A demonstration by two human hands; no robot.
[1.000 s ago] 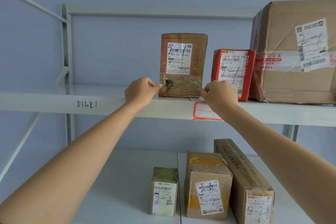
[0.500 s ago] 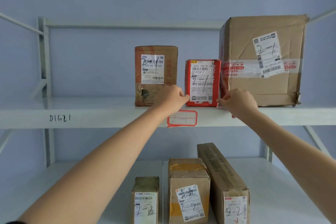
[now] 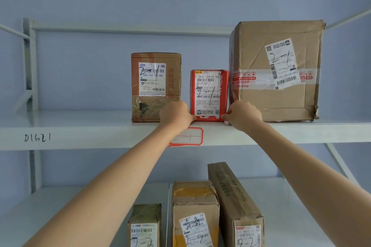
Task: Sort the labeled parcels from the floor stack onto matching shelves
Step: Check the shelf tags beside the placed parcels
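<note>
Upper shelf (image 3: 80, 128): pale painted metal, smooth, front edge hand-marked "D1621" and carrying a red-bordered shelf tag (image 3: 187, 136) partly hidden by the left forearm. Contents, left to right:

- Brown carton (image 3: 155, 86), upright, corrugated card, scuffed and torn at its lower front, glossy tape, white label inked "2-1".
- Red parcel (image 3: 208, 95), small, upright, boxy, shiny wrap, white barcode label inked "2-1". It stands between the brown carton and the large carton, close to both.
- Large carton (image 3: 275, 70), creased brown card, dented corners, printed tape band across the front, tilted label inked "2-1".

Left hand (image 3: 176, 114): fingers curled, pinching the red parcel's lower left corner. Right hand (image 3: 242, 115): fingers curled, pinching its lower right corner.

Lower shelf (image 3: 70, 206): same pale metal. Contents, all labelled "2-2":

- Small olive-brown box (image 3: 145, 224), taped.
- Medium carton (image 3: 194, 212), wrinkled, yellowish tape.
- Long narrow carton (image 3: 234, 198), end-on to the front, running back along the shelf, printed on top.

Backdrop: plain blue-grey wall.
</note>
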